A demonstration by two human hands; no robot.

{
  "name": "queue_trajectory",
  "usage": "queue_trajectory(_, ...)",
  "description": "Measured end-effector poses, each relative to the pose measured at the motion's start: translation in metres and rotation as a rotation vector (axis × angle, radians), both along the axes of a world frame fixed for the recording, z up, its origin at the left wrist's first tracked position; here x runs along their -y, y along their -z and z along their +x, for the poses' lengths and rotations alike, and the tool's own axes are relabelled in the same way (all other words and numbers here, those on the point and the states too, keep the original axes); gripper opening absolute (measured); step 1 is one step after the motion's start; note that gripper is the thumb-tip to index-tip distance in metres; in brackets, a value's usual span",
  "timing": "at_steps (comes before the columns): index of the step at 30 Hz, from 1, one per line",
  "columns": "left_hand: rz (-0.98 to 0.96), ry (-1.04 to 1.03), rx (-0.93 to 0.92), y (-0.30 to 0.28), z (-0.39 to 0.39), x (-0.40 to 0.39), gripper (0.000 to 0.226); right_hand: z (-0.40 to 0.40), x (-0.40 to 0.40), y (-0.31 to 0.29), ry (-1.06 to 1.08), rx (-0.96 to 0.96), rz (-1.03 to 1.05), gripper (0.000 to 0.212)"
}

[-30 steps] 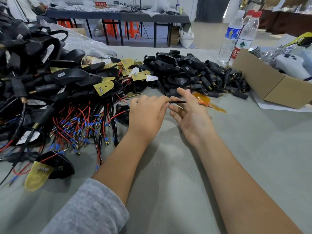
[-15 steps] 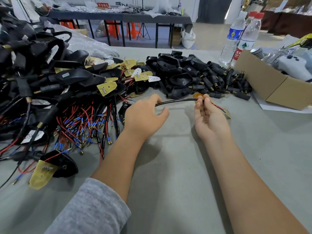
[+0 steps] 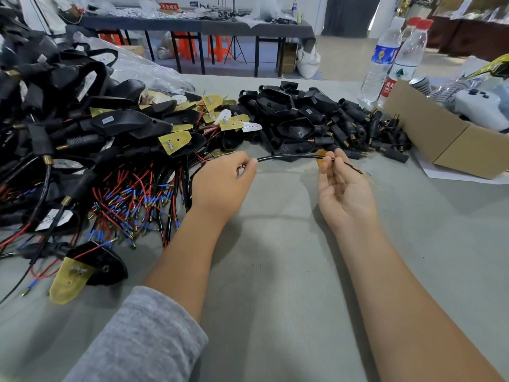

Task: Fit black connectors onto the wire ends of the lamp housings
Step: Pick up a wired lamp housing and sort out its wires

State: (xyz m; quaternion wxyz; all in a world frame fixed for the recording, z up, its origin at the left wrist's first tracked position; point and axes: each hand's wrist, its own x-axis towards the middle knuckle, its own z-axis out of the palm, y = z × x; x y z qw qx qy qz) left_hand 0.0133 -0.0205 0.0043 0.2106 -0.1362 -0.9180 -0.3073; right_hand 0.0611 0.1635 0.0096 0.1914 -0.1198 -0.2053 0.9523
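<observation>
Both hands hold one black wire stretched in a shallow arch between them, above the grey table. On the left, the left hand has its fingers curled around the wire's near end, knuckles up. On the right, the right hand lies palm up, and its fingertips pinch the wire just short of its free end, which trails off to the right with red and dark strands.

A second ago the hands were close together, almost touching around a short stub of wire. Half a second ago they had started to separate. Now they are well apart, with a long length of wire drawn out and straightened. This probably means the wire end is being freed and readied for a connector; no connector is on it yet.

Far left lies a big tangle of lamp housings with red and black wires tipped in blue and brass. Beyond the hands, toward the right, sits the pile of black connectors, untouched. Further right are a cardboard box and two water bottles.

Which housing this wire belongs to is hidden behind the left hand. A small orange piece near the right fingertips is too blurred to identify. The wire tip itself is thin and hard to make out.
</observation>
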Motion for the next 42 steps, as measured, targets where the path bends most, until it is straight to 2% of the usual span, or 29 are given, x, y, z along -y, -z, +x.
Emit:
queue_trajectory(7,-0.023,0.169,0.035,0.002,0.007,-0.009,0.031,-0.001,0.025,0.005,-0.283,0.023,0.623,0.018)
queue_trajectory(10,-0.034,0.23,0.021,0.003,0.011,-0.013,0.026,-0.001,0.033,0.006,-0.289,0.072,0.805,0.017)
queue_trajectory(15,-0.046,0.145,-0.044,0.002,0.009,-0.013,0.02,-0.003,0.031,0.005,-0.093,0.095,0.659,0.017)
queue_trajectory(18,-0.029,0.129,-0.031,0.003,0.007,-0.01,0.02,-0.002,0.023,0.003,-0.077,0.089,0.579,0.015)
queue_trajectory(22,-0.001,0.283,-0.052,0.002,0.01,-0.012,0.018,-0.001,0.027,0.004,-0.225,0.057,0.727,0.013)
queue_trajectory(24,-0.035,0.313,-0.071,0.003,0.012,-0.014,0.018,-0.001,0.03,0.006,-0.234,0.073,0.812,0.013)
queue_trajectory(27,-0.059,0.173,-0.085,0.001,0.01,-0.013,0.023,-0.001,0.029,0.007,-0.178,0.11,0.832,0.014)
queue_trajectory(30,-0.09,-0.085,-0.148,-0.002,0.001,-0.001,0.031,-0.002,0.028,0.008,-0.159,0.123,0.791,0.017)
queue_trajectory(32,-0.208,-0.226,-0.078,0.002,-0.007,0.011,0.032,-0.002,0.028,0.007,-0.16,0.116,0.748,0.018)
queue_trajectory(35,-0.326,-0.274,0.066,0.01,-0.012,0.017,0.041,0.002,0.03,0.003,-0.18,0.103,0.73,0.012)
queue_trajectory(39,-0.108,-0.245,0.077,0.005,-0.01,0.011,0.04,0.005,0.031,0.001,-0.213,0.075,0.734,0.009)
queue_trajectory(42,0.052,-0.022,0.071,0.008,-0.007,0.006,0.034,0.005,0.031,0.001,-0.218,0.057,0.723,0.005)
